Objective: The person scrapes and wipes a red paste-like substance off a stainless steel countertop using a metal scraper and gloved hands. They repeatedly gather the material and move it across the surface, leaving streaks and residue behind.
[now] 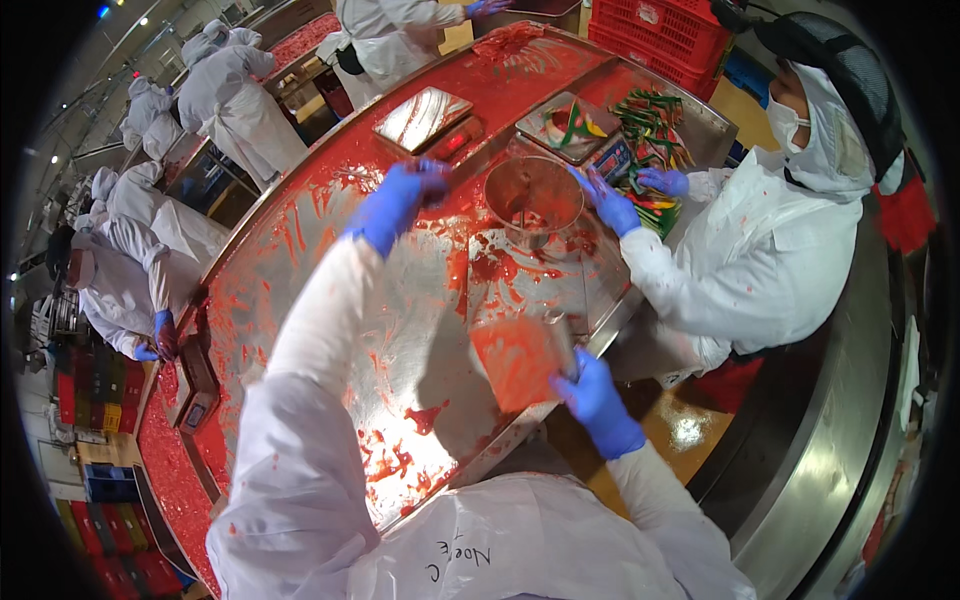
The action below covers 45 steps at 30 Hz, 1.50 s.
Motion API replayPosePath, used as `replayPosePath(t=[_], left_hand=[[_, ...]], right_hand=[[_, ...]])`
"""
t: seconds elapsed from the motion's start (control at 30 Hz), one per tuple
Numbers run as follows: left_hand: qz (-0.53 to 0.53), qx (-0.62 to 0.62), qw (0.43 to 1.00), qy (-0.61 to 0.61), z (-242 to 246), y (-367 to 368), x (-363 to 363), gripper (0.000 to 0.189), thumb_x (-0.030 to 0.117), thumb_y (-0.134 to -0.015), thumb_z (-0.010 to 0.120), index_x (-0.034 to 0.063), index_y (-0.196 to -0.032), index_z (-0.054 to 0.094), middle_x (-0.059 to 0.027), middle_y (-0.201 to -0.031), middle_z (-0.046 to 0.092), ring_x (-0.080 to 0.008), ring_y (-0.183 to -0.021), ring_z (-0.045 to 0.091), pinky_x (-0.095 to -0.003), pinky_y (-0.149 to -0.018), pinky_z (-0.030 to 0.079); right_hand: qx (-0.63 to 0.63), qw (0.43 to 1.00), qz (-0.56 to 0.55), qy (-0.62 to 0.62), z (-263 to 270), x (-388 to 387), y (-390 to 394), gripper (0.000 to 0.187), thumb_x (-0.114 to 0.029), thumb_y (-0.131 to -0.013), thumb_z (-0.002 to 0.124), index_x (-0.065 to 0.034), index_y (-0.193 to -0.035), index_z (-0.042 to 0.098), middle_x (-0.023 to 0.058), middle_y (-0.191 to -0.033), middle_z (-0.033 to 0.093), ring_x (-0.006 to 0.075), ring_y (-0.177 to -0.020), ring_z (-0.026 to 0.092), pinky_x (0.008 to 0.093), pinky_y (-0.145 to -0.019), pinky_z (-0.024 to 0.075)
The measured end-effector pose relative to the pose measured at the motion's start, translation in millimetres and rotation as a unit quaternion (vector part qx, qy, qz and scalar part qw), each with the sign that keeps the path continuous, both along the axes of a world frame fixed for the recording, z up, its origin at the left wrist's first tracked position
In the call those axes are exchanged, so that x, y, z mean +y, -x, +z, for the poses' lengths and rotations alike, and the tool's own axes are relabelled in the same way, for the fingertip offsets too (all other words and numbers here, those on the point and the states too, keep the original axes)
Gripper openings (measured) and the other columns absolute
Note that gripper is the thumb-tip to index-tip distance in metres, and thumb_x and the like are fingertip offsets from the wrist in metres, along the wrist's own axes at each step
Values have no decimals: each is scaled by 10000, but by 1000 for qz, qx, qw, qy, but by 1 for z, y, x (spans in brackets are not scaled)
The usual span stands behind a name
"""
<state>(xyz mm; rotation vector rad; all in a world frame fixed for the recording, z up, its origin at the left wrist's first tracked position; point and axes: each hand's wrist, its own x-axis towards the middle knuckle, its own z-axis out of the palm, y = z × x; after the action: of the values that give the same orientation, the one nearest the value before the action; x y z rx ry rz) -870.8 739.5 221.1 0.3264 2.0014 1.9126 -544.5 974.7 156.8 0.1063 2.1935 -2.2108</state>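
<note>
My left hand (394,201), in a blue glove, is raised over the steel table (390,300), just below a flat metal scale (424,118). Its fingers are blurred, so I cannot tell whether they hold anything. In my right hand (604,405), also gloved, is the edge of a flat, rectangular, red-smeared tool (514,364), perhaps a scoop or scraper, over the table's near edge. Beyond it stands a round metal container (534,193) with red residue inside. Red liquid and small scraps, apparently meat, are smeared over the steel.
A co-worker (750,255) at the right has gloved hands by the round container and a pile of green and red packets (652,135). Another scale (570,127) bears similar packets. Red crates (652,41) are stacked behind; other workers stand left. A raised rim edges the table.
</note>
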Motion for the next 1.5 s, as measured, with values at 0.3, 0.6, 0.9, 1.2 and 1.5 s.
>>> replayPosePath(t=[0.3,0.6,0.9,1.2,1.5], left_hand=[[-183,-26,967,173,-33,175,151,342,86,-802,726,-2,-1124,648,-96,-895,684,-183,-779,676,-307,-706,558],[-242,-14,964,110,-29,189,241,403,108,-855,656,63,-1253,616,-20,-974,648,-115,-818,598,-252,-738,500],[-94,65,993,-9,12,116,100,341,303,-938,627,72,-1189,628,-2,-949,639,-94,-853,602,-251,-779,501],[133,61,818,556,-205,-321,-158,622,295,-899,587,84,-1440,367,-297,-1425,335,-504,-1353,293,-633,-1085,271],[437,88,717,536,-207,-633,-296,326,122,-854,626,55,-1173,620,-236,-1223,593,-408,-1056,591,-453,-942,473]], right_hand=[[-207,975,23,-73,-77,6,-21,341,-140,-802,621,11,-1106,594,123,-808,610,195,-720,586,356,-688,497],[-213,972,-76,-64,-84,16,-13,322,-184,-817,624,31,-1053,586,158,-848,649,195,-752,606,376,-696,500],[-141,987,-4,-71,-95,-14,-3,296,-161,-823,626,4,-1068,596,145,-825,637,208,-709,612,378,-658,498],[-143,969,167,-109,-116,-83,15,219,-47,-814,658,-19,-1018,583,-22,-801,536,65,-683,449,264,-576,402],[-99,929,322,-154,-65,-239,64,259,-40,-837,634,-35,-1092,588,-12,-753,548,53,-646,471,254,-568,416]])
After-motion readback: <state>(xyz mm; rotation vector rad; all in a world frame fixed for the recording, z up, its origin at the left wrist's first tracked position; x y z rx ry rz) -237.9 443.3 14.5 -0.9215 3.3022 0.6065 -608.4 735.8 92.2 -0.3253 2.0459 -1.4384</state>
